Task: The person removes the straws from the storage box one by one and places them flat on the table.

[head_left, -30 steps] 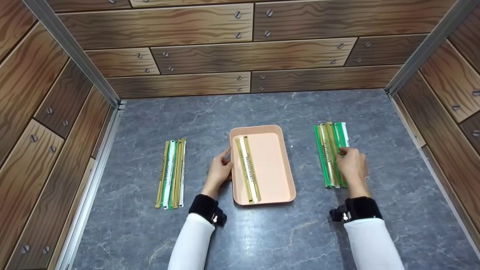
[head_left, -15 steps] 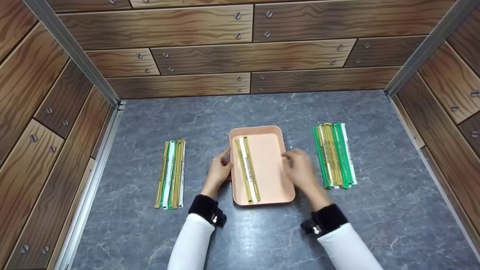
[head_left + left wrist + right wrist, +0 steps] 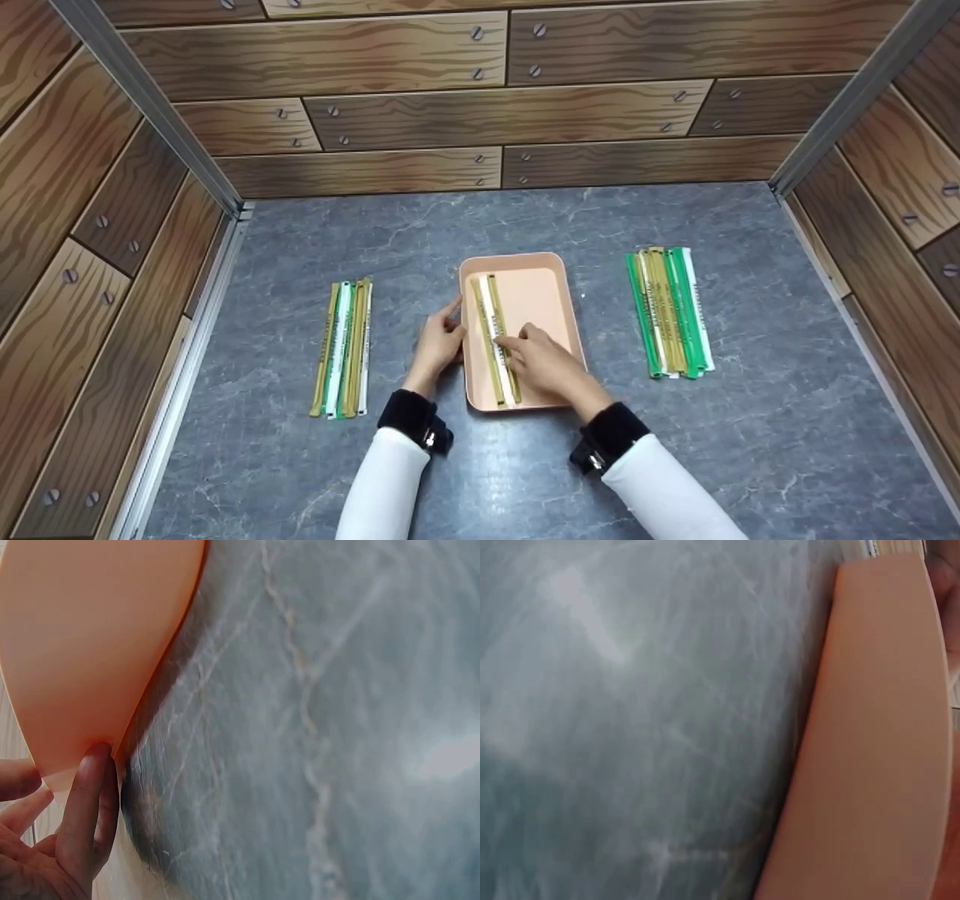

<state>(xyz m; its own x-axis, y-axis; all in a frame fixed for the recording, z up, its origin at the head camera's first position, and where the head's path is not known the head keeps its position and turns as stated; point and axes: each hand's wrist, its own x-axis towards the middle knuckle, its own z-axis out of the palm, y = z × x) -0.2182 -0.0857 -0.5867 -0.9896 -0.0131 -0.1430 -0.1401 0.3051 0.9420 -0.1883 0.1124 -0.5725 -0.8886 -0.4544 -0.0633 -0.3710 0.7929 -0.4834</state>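
A peach-coloured rectangular tray [image 3: 540, 292] stands in the middle of the table in the head view. Along its left side lie a white [image 3: 486, 300] and two gold long slim printed sticks. My left hand [image 3: 437, 341] touches the tray's left wall; the left wrist view shows fingers [image 3: 86, 787] against the outer wall near the tabletop. Over the tray's right wall reaches my right hand [image 3: 551, 364], its index fingertip right at the white stick and the thumb a little apart, beside the gold one. In the right wrist view the tray's wall [image 3: 870, 727] mostly hides the hand.
To the left lies a bundle of gold, white and green sticks [image 3: 345, 349]. A second bundle of green, gold and white sticks [image 3: 667, 315] lies to the right. Wood-patterned walls [image 3: 405, 116] enclose the grey marbled table [image 3: 525, 487] at the back and sides.
My right hand has moved left from the right bundle, past the tray's right rim, to the sticks inside the tray. The left hand and the tray have stayed put.
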